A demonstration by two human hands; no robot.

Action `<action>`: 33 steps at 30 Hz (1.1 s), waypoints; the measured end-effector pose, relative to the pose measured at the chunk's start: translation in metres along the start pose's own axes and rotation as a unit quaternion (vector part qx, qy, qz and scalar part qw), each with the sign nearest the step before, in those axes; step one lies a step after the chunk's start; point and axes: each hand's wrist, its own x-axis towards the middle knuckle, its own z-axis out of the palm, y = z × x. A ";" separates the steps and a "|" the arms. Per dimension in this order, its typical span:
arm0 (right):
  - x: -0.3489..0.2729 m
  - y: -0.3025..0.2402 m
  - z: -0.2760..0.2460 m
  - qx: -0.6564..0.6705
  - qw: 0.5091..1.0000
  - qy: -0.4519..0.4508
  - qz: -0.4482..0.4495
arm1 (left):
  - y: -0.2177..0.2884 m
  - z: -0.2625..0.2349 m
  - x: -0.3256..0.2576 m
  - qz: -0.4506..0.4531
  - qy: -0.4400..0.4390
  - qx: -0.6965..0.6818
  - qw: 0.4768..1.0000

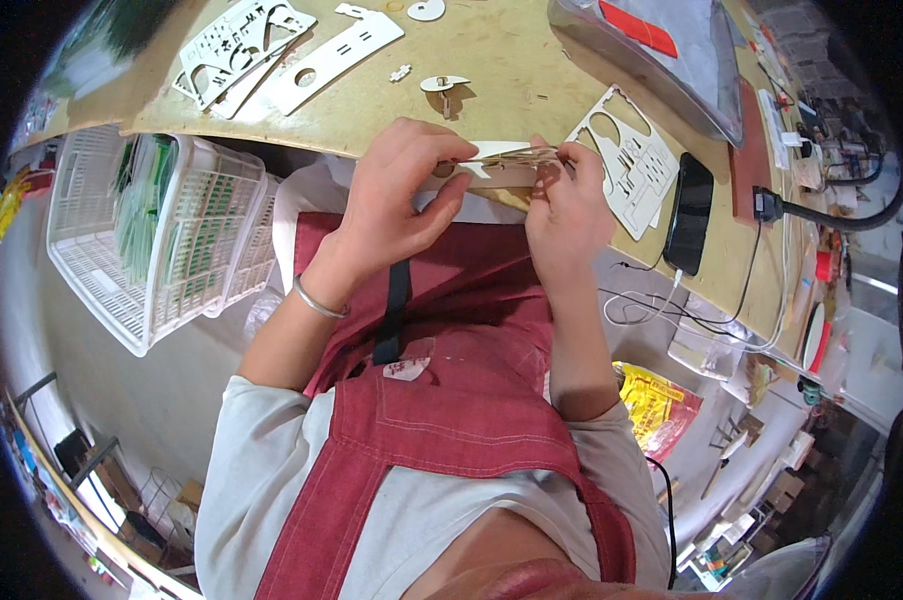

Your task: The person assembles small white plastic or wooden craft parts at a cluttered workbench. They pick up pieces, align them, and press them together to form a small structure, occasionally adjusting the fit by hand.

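While both hands pinch it, thin wooden piece [506, 157] spans left hand [401, 195] to right hand [568, 205].

Bright, even indoor light, heavy fisheye.
Worktop [491, 90] well lit, small soft shadows under parts lying on it; mild glare on the clear tray [671, 70]. Centre sharp. Edges bend hard, black vignette at corners, rim detail smeared. Chin at bottom edge blurred.
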 end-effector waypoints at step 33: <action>0.008 -0.001 -0.001 0.039 0.999 -0.010 0.016 | -0.015 0.011 0.019 0.001 -0.055 0.027 0.998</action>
